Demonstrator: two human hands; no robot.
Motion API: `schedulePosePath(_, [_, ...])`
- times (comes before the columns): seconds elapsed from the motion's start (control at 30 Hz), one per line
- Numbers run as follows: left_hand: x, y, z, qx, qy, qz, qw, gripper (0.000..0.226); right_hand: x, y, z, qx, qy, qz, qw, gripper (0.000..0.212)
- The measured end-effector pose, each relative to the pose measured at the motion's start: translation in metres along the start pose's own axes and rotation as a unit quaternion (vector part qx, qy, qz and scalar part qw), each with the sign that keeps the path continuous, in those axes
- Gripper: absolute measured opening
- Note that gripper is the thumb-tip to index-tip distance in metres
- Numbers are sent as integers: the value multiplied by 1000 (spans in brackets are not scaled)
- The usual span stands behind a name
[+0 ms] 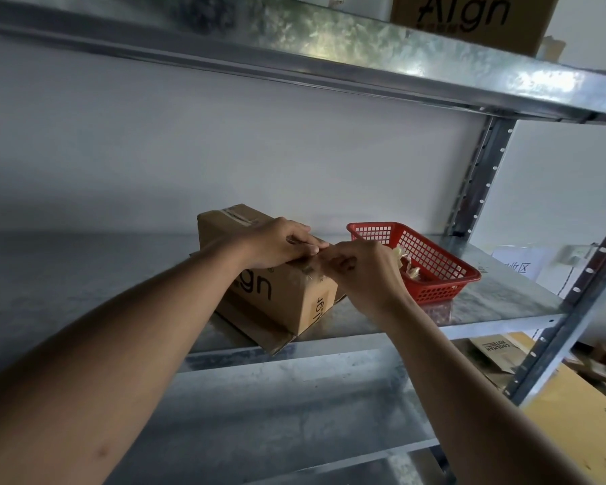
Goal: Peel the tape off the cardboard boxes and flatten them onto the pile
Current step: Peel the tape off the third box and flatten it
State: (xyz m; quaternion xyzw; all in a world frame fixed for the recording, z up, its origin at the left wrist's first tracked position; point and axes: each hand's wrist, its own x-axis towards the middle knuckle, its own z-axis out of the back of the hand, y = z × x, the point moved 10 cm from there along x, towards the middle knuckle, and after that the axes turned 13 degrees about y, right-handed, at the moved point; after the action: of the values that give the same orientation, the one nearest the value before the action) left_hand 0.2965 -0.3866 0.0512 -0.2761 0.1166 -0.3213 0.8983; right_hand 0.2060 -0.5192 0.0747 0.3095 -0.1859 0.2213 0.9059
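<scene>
Both hands meet at the near top edge of a small cardboard box [287, 295]. The left hand [277, 245] lies on the box's top with its fingers bent down over the edge, pressing the box in place. The right hand [359, 271] sits just beside it, its fingertips curled and pinched together at the box's corner — on a clear strip of tape [312, 271], as far as the glare lets one tell. The two hands almost touch at the fingertips.

The box stands closed on a galvanised metal shelf [487, 302], resting on a flattened sheet of cardboard [259, 332] whose corner juts out toward the shelf's front lip. Black lettering runs along the box's near side and end, and a band of brown tape [237, 215] crosses its far top.

Just right of the box, near the right hand, sits a red plastic mesh basket [438, 271] with crumpled pale scraps [408, 262] inside it — what they are is hard to tell. A slotted steel upright [476, 176] rises behind the basket. On the shelf above stands a larger cardboard carton [476, 19] with bold black lettering. Below right, past the frame, lie more cardboard pieces [574, 407], flat and stacked loosely.
</scene>
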Motion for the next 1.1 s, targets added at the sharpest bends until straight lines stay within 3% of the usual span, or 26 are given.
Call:
schedulePosePath(0.17, [-1, 0, -1, 5, 4, -7, 1000, 19, 3, 12, -3, -96, -4, 24, 995, 17])
schedulePosePath(0.27, [-2, 0, -1, 6, 8, -8, 1000, 19, -1, 14, -4, -66, -25, 30, 997, 16])
schedulePosePath(0.37, [-2, -2, -1, 4, 9, -10, 1000, 22, 0, -12, -9, 124, 12, -44, 991, 17])
schedulePosePath(0.43, [0, 0, 0, 5, 3, -4, 1000, 20, -4, -26, -14, 280, 16, -78, 957, 18])
schedulePosePath(0.53, [1, 1, 0, 7, -4, 0, 1000, 21, -10, -40, -25, 399, 22, -118, 909, 44])
schedulePosePath(0.67, [1, 1, 1, 7, -9, 4, 1000, 21, -9, -34, -22, 282, 2, -103, 954, 5])
schedulePosePath(0.77, [1, 1, 1, 13, -9, 11, 1000, 20, -7, -28, -15, 152, -18, -99, 983, 23])
schedulePosePath(0.83, [2, 2, 1, 11, -6, 12, 1000, 19, -6, -19, -10, 88, -26, -91, 992, 15])
schedulePosePath(0.97, [3, 6, 1, 25, -3, 10, 1000, 23, 1, -5, -10, 54, -14, -70, 996, 3])
schedulePosePath(1.1, [3, 7, 2, 25, -3, 2, 1000, 29, 1, 6, -13, 34, 30, -29, 999, 7])
